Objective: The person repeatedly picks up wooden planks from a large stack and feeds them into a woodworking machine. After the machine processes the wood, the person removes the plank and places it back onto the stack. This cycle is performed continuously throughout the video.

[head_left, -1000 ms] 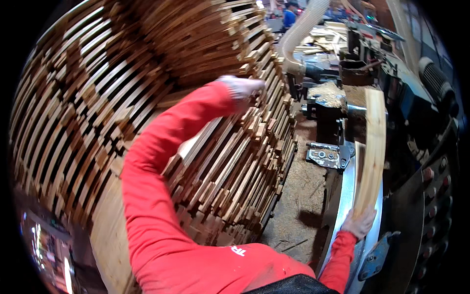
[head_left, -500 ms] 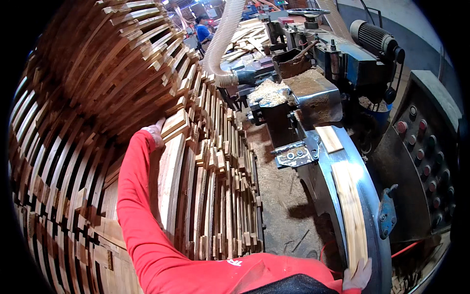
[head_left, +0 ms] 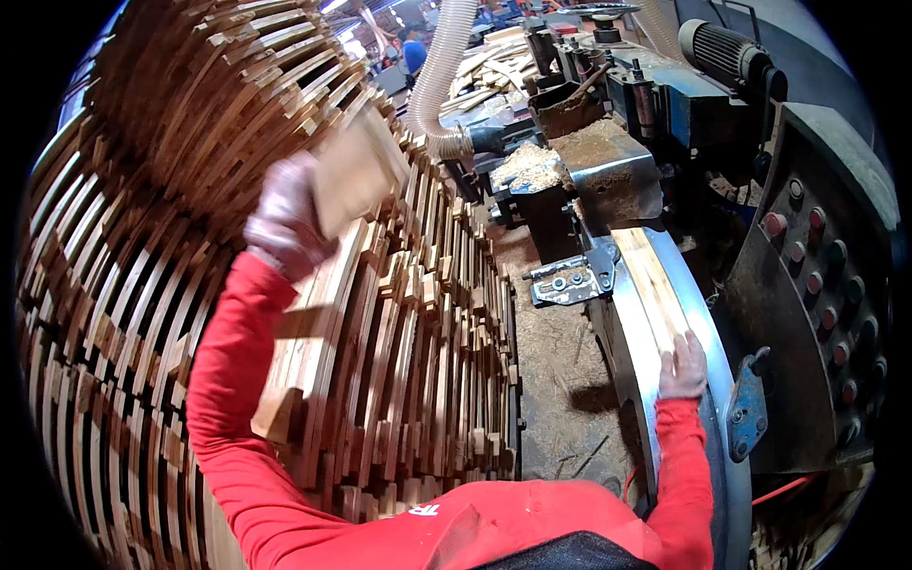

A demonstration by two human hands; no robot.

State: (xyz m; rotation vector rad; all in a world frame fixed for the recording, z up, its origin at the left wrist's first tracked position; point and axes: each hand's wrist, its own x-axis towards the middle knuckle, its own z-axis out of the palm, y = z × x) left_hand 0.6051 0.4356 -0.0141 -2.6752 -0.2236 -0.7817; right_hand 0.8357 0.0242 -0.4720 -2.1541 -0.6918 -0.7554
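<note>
My left hand [head_left: 288, 214] is raised over the stacked wood at the left, closed round the edge of a wooden board [head_left: 356, 176]. Hand and board are both blurred by motion. On the curved metal table of the machine lies a pale wooden strip [head_left: 651, 290], its far end against the machine's dusty housing. My right hand [head_left: 682, 366] rests on the near end of this strip, fingers stretched forward and slightly apart. The shiny table [head_left: 698, 313] shows on either side of the strip.
Tall stacks of curved wooden pieces [head_left: 104, 285] fill the left side. A sawdust-covered machine [head_left: 608, 180] stands ahead, with a ribbed hose [head_left: 442, 76] beside it. At the right is a control panel [head_left: 817, 285] with several buttons. A blue metal bracket [head_left: 749, 408] sits on the table's outer edge.
My left hand has lifted a board off the stack. My right hand has moved forward along the table, and the wooden strip has slid farther toward the machine; the short piece ahead has gone from view.
</note>
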